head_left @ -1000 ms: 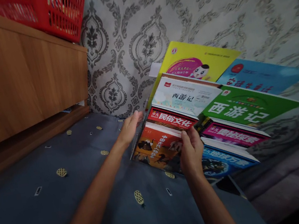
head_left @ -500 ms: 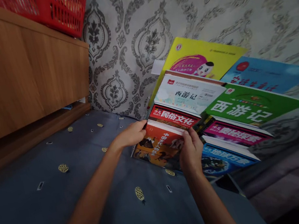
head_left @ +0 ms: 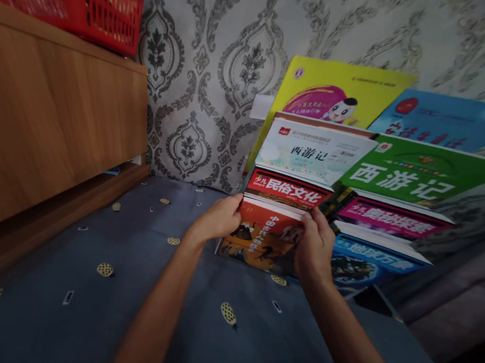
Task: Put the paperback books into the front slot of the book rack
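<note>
A book with an orange-red cover (head_left: pixel 262 242) lies at the front of the fanned books, and both my hands are on it. My left hand (head_left: pixel 216 220) curls over its upper left edge, and my right hand (head_left: pixel 314 245) grips its right side. Beside it lie a red-banded book (head_left: pixel 288 189), a white book titled 西游记 (head_left: pixel 313 153), a green 西游记 book (head_left: pixel 419 169), a pink book (head_left: pixel 392 217) and a blue book (head_left: pixel 369 262). A yellow book (head_left: pixel 340 95) and a pale blue book (head_left: pixel 443 121) stand behind them, leaning on the wall.
A wooden cabinet (head_left: pixel 33 112) stands to the left, with a red plastic basket (head_left: pixel 96 19) on top. Damask wallpaper (head_left: pixel 244 31) covers the wall. A blue-grey patterned bedspread (head_left: pixel 105 306) lies under my arms, and a dark floor (head_left: pixel 470 304) shows at lower right.
My left hand has gone from lying flat with spread fingers beside the orange-red book to curling over its edge. The whole view has drifted slightly.
</note>
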`<move>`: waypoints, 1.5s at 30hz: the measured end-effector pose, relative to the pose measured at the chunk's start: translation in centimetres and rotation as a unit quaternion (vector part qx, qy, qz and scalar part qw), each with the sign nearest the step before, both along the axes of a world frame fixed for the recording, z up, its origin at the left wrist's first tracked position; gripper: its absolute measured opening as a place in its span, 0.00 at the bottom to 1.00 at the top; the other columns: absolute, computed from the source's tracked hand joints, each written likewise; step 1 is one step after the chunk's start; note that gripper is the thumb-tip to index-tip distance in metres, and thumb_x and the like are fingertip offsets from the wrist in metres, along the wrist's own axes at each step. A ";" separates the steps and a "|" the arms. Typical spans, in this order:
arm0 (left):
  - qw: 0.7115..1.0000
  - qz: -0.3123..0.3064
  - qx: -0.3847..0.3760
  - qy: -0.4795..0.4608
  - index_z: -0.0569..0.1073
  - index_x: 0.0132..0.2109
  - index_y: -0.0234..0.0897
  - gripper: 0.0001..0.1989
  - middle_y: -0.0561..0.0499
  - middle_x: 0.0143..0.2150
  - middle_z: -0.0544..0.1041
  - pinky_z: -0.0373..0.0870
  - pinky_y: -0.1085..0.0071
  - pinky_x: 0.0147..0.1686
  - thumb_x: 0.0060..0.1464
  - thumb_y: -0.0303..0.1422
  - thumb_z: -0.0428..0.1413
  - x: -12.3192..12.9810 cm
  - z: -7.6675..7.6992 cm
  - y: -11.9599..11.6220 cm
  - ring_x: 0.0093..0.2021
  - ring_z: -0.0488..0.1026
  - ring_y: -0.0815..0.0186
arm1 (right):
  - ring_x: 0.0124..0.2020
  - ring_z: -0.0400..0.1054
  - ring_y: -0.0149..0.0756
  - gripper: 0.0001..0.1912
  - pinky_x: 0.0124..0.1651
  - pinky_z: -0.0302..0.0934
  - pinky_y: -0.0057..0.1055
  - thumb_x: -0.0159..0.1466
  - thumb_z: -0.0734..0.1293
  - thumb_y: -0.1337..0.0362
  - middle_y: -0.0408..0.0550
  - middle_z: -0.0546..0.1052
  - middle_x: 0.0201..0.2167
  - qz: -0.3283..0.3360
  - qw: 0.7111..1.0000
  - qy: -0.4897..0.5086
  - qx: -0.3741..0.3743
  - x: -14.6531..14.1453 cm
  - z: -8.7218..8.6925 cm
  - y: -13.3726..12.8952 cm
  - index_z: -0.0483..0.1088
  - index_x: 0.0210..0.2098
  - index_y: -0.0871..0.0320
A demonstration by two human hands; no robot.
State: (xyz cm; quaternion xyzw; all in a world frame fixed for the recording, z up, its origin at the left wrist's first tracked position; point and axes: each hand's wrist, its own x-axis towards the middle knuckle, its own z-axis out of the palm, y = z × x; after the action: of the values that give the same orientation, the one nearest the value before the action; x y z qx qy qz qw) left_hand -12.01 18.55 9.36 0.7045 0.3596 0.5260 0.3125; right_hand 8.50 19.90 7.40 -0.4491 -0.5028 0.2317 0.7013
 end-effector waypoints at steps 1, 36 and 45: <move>1.000 -0.017 -0.006 -0.017 0.77 0.55 0.41 0.23 0.45 0.51 0.82 0.68 0.51 0.60 0.51 0.26 0.55 -0.2 -0.1 0.3 0.57 0.75 0.49 | 0.57 0.70 0.47 0.31 0.64 0.59 0.49 0.60 0.64 0.52 0.53 0.76 0.55 0.005 1.000 0.004 -0.002 0.0 0.0 0.0 0.70 0.58 0.61; 0.982 0.056 -0.162 0.075 0.77 0.55 0.30 0.23 0.38 0.51 0.81 0.74 0.62 0.45 0.54 0.25 0.50 -4.4 1.5 -0.9 0.44 0.80 0.56 | 0.66 0.62 0.49 0.33 0.70 0.52 0.51 0.66 0.62 0.48 0.59 0.69 0.64 -0.036 0.989 -0.143 0.032 0.8 -0.5 -3.9 0.66 0.63 0.62; 0.966 0.074 -0.137 0.206 0.72 0.59 0.28 0.22 0.39 0.54 0.78 0.73 0.71 0.39 0.61 0.26 0.46 -4.1 2.6 -1.7 0.42 0.78 0.64 | 0.73 0.51 0.48 0.31 0.72 0.46 0.56 0.72 0.59 0.56 0.58 0.57 0.72 0.009 0.964 -0.251 0.086 1.0 -3.0 -9.0 0.53 0.71 0.58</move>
State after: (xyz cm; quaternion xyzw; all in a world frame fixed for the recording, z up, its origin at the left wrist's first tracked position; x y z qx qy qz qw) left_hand -16.16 16.82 11.92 0.7197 0.5360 0.3368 0.2853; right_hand 9.47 10.94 4.37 -0.4259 -0.6850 0.0738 0.5865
